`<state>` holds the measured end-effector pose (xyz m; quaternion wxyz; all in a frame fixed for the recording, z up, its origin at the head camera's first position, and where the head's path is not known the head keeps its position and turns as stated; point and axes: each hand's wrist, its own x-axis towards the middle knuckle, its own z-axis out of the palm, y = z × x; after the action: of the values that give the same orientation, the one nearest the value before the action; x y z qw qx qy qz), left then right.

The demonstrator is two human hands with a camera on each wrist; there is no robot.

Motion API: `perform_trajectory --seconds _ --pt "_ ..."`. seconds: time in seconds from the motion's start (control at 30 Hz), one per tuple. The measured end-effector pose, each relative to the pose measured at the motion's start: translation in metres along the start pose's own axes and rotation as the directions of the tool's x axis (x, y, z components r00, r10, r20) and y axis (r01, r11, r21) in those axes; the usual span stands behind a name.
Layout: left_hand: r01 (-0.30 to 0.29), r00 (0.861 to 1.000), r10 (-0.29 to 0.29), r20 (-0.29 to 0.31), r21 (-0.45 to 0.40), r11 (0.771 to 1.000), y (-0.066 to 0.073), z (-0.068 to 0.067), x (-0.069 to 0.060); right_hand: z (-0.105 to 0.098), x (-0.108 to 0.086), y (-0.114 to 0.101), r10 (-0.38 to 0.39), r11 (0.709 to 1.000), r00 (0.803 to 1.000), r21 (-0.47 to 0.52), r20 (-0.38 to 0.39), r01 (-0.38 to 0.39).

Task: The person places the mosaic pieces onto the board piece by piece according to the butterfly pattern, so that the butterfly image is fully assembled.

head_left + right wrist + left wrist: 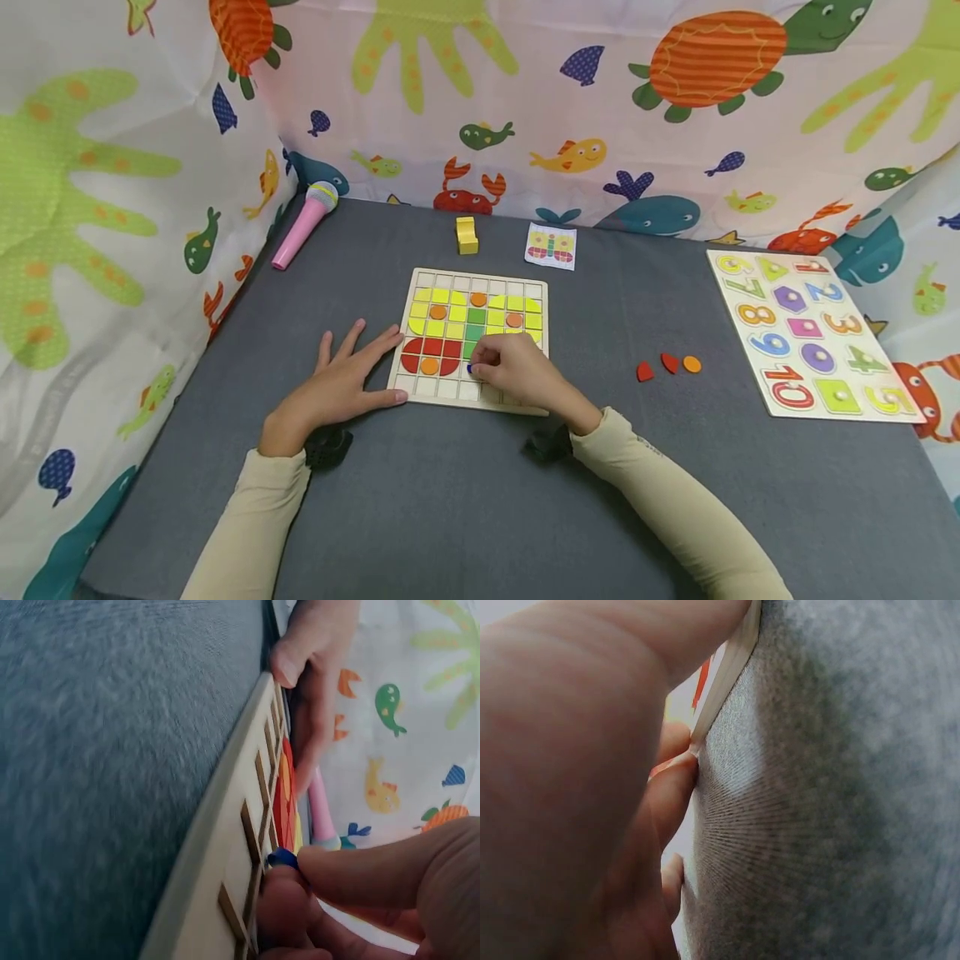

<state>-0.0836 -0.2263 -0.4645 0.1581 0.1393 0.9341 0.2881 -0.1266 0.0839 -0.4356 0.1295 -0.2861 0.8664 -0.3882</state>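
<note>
A wooden grid board (442,387) lies on the table with yellow, orange, green and red pieces in its squares. My right hand (519,367) is over the lower middle of the board and covers part of it. Between thumb and fingertips it pinches a small blue piece (283,857), just above the grid in the right wrist view; its full shape is hidden. With fingers spread, my left hand (337,387) rests on the table, its thumb and a fingertip touching the board's left edge.
Two red pieces (645,372) and an orange disc (692,364) lie right of the board. Farther right is a number puzzle board (813,333). Behind stand a yellow block (467,236), a butterfly picture card (551,246) and a pink toy microphone (303,225). Printed curtains (420,125) border the table.
</note>
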Motion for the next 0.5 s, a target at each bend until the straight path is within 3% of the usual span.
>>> perform_trajectory --seconds 0.2,0.5 --pt "0.004 1.0 -0.004 0.007 -0.006 1.0 0.002 0.0 0.001 0.009 0.001 -0.003 0.023 0.997 0.997 -0.069 -0.071 -0.027" --pt "0.005 1.0 -0.005 0.006 0.007 1.0 0.001 -0.001 0.001 0.013 0.002 -0.003 -0.009 0.989 0.997 -0.146 -0.082 -0.003"
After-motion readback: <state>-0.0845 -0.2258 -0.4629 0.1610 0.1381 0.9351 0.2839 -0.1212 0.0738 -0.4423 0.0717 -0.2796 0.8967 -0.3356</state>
